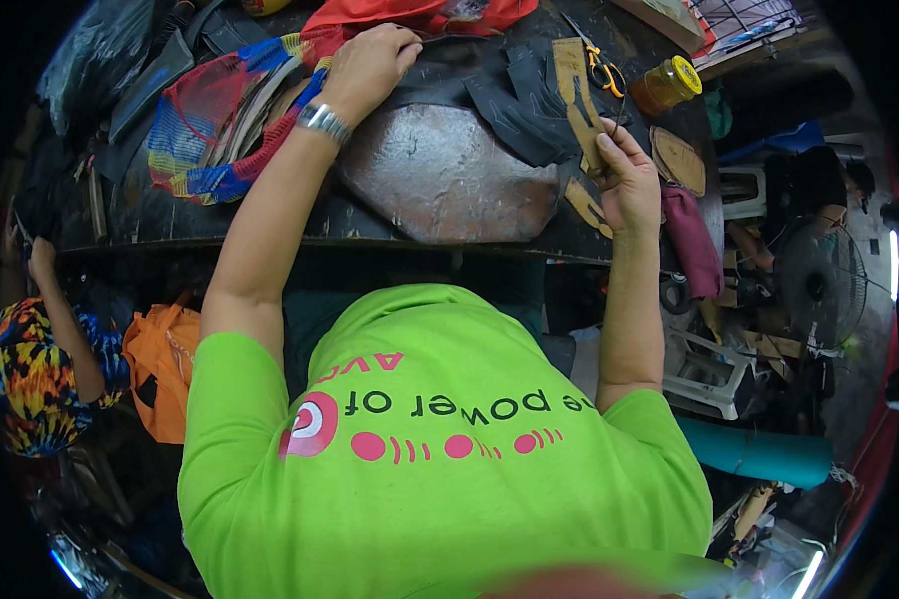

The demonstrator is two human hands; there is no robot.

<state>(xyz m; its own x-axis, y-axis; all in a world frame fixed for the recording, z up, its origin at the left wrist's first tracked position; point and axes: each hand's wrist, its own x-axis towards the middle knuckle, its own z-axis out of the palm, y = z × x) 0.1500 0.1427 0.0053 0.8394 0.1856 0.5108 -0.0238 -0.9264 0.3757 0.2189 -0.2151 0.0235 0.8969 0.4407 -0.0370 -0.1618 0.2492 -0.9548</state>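
Observation:
My left hand (368, 68), with a metal watch on the wrist, reaches to the far side of the dark workbench (220, 225) and pinches the edge of a black sheet of material (459, 80). My right hand (624, 175) holds a tan cardboard pattern piece (574, 85) upright over dark cut pieces (524, 115). A worn grey stone slab (445, 175) lies on the bench between my hands. Orange-handled scissors (601, 68) rest just beyond the pattern piece.
A red and blue mesh bag (205, 120) with flat pieces sits at the left. A yellow-lidded jar (667, 85) and an oval tan sole piece (677, 160) lie at the right. Another person in a patterned top (35, 374) is at the lower left. A fan (819, 285) stands at the right.

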